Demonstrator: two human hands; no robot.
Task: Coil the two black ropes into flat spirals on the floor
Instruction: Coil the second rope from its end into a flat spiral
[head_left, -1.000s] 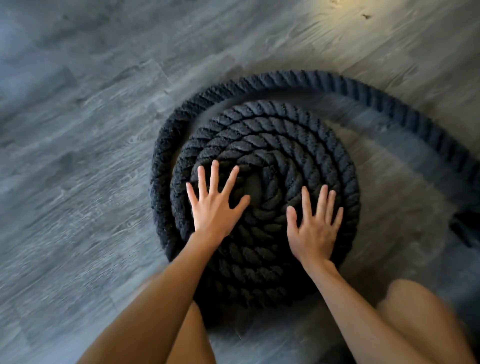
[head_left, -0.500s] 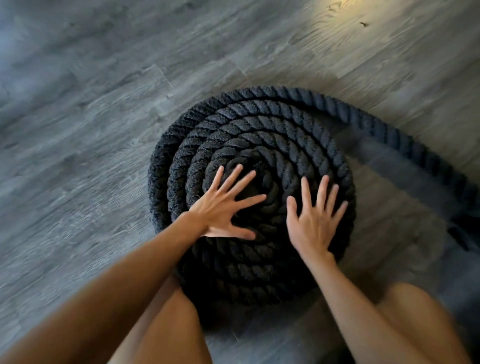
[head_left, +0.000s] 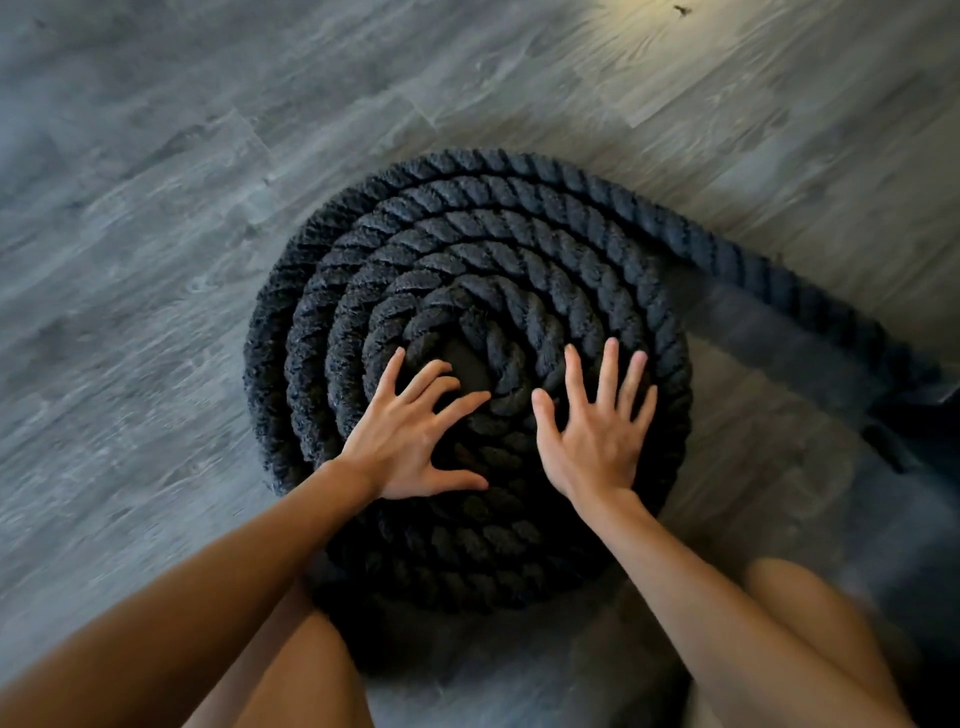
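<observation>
A thick black twisted rope (head_left: 467, 249) lies wound in a flat spiral of several turns on the grey floor. Its loose tail (head_left: 779, 280) runs off from the top of the spiral toward the right edge. My left hand (head_left: 410, 441) rests flat on the inner turns, fingers spread and pointing up-right toward the centre. My right hand (head_left: 597, 431) presses flat on the right side of the spiral, fingers straight and spread. Neither hand grips the rope. Only this one rope is clearly seen.
Grey wood-look floor (head_left: 156, 260) surrounds the spiral. My bare knees (head_left: 810, 623) are at the bottom, close to the spiral's near edge. A dark object (head_left: 914, 431), partly cut off, sits at the right edge where the tail ends.
The outer loop has drawn in tight against the spiral as the coil turned. My left hand swung round from pointing straight up to pointing up-right. My right hand stayed flat in much the same place.
</observation>
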